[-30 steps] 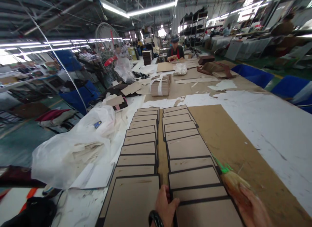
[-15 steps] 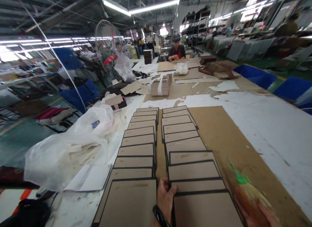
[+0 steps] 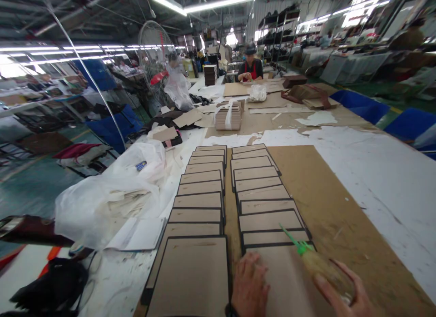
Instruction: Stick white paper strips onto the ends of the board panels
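Note:
Two overlapping rows of beige panels with dark edges run away from me. My left hand (image 3: 250, 283) lies flat on the nearest panel of the right row (image 3: 289, 280), fingers stretched out and slightly blurred. A dark band circles that wrist. In my right hand (image 3: 344, 289) is a squeeze glue bottle (image 3: 323, 267) with a green nozzle (image 3: 299, 245), tilted so its tip points to the far left over the right row. Whether the tip touches a panel I cannot tell. Beside my left hand is the front panel of the left row (image 3: 195, 276). Brownish smears show near the far edges of several panels.
Brown board (image 3: 327, 194) lies beneath the rows on a white-covered table (image 3: 378, 171). Left stand a clear plastic bag (image 3: 85, 212) with scraps and a white notebook (image 3: 138, 233). Farther off are a tied bundle of panels (image 3: 228, 116) and a person in a red apron (image 3: 250, 71).
My left hand has moved from the gap between the rows onto the nearest right panel. My right hand has brought the glue bottle leftward and up, over the right row.

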Available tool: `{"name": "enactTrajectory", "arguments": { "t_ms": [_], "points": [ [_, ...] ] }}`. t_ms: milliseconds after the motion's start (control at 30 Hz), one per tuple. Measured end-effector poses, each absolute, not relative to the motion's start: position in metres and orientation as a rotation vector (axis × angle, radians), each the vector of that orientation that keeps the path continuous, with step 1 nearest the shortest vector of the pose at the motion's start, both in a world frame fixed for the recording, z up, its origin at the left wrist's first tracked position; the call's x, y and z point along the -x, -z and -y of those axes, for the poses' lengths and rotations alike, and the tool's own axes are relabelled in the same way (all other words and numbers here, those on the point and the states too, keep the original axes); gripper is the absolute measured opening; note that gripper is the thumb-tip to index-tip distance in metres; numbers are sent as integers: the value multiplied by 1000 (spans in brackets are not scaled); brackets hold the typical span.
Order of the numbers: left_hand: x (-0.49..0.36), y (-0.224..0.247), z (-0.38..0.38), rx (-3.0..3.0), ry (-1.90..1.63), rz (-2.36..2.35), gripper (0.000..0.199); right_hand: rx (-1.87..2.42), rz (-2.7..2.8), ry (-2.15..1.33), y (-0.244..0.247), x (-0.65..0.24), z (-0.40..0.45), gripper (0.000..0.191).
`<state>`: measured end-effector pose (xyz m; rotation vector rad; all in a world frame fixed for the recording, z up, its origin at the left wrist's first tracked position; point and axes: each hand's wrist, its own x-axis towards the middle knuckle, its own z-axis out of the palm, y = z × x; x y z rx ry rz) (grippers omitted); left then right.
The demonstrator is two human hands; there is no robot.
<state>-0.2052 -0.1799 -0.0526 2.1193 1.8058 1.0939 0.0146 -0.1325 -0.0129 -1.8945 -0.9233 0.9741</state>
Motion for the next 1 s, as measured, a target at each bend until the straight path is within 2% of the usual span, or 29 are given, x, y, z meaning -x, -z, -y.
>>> {"name": "enactTrajectory", "arguments": {
  "t_ms": [100, 233, 433, 533, 733, 867, 1000],
  "points": [
    [196, 75, 190, -2436, -1222, -1849, 32, 1846, 1282, -860, 9, 26, 129, 68],
    [191, 95, 195, -2546, -1209, -1961, 34, 1752, 1509, -781, 17, 60, 121, 60],
    [179, 108, 197, -2429, -1489, -2155, 2, 1691, 1612, -729, 29, 74, 117, 53],
    [174, 110, 196, -2371, -1467, -2230, 1, 1655, 1666, -688, 34, 77, 118, 51],
    [173, 117, 194, -2260, -1722, -2189, 6, 1704, 1659, -565, 37, 66, 112, 56],
    [172, 116, 193, -2320, -1548, -2205, 4, 1800, 1575, -409, 30, 38, 100, 65],
    [173, 109, 193, -2252, -1635, -2233, 10, 1944, 1468, -335, 27, 5, 89, 68]
  ]
}}
